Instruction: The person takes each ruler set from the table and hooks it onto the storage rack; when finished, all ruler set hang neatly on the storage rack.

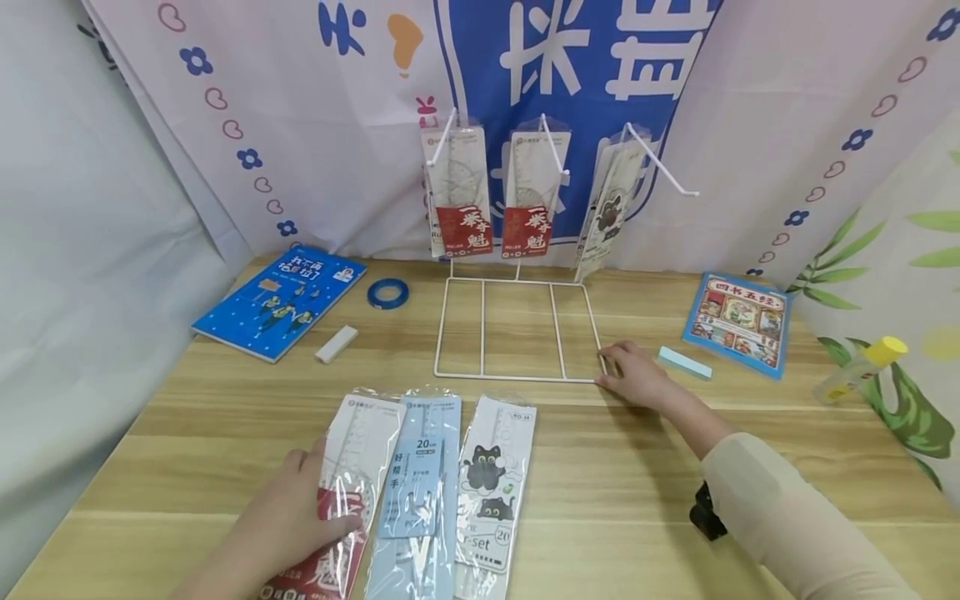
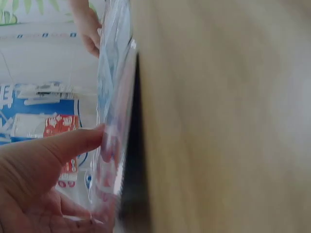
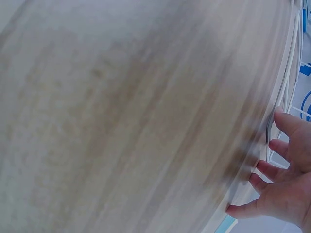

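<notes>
My left hand (image 1: 288, 508) pinches the edge of a clear-wrapped red and white ruler set (image 1: 358, 442), thumb on its front and fingers along its left side. Beside it lie a light blue ruler set (image 1: 420, 492) and a white ruler set with black cats (image 1: 487, 492), all close together. With thumb and fingers, my right hand (image 1: 637, 375) holds the front right corner of a white wire display rack (image 1: 517, 379). On the rack's hooks hang two red and white ruler sets (image 1: 461, 183) (image 1: 534, 187) and a cat-print ruler set (image 1: 611, 204).
To the left are a blue book (image 1: 281, 300), a roll of blue tape (image 1: 387, 293) and a white eraser (image 1: 336, 343). On the right lie a light blue bar (image 1: 685, 362), another book (image 1: 738, 323) and a yellow-capped glue bottle (image 1: 858, 371). A black object (image 1: 707, 512) sits under my right forearm.
</notes>
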The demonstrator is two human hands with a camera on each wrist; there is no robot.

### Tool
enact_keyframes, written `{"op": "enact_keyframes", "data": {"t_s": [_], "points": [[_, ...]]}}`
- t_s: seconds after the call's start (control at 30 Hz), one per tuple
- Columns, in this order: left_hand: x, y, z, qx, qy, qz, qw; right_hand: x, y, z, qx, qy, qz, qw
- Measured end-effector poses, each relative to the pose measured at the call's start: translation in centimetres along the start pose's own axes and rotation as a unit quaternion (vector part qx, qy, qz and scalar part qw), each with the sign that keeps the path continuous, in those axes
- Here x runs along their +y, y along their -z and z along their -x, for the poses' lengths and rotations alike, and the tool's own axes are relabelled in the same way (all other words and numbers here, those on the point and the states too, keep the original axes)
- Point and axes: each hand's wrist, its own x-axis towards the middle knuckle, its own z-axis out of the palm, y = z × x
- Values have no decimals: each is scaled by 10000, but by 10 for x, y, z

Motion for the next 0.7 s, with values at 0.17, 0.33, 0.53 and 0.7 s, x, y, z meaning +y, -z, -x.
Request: {"op": "enact_keyframes", "data": {"t_s": [0.17, 0.33, 0.53, 0.7], "points": [[-10, 4, -3, 208, -436, 788, 9957, 1, -1, 0, 4, 8, 18, 10000], [-18, 7, -6, -216, 56, 1595, 9870, 1, -2, 0, -29, -23, -9, 10000], [-21, 8, -7, -334, 202, 2055, 9779, 1, -2, -1, -67, -36, -34, 10000], [-21, 11, -8, -430, 239, 2462, 9680, 1, -1, -1, -37, -36, -5, 10000]]}}
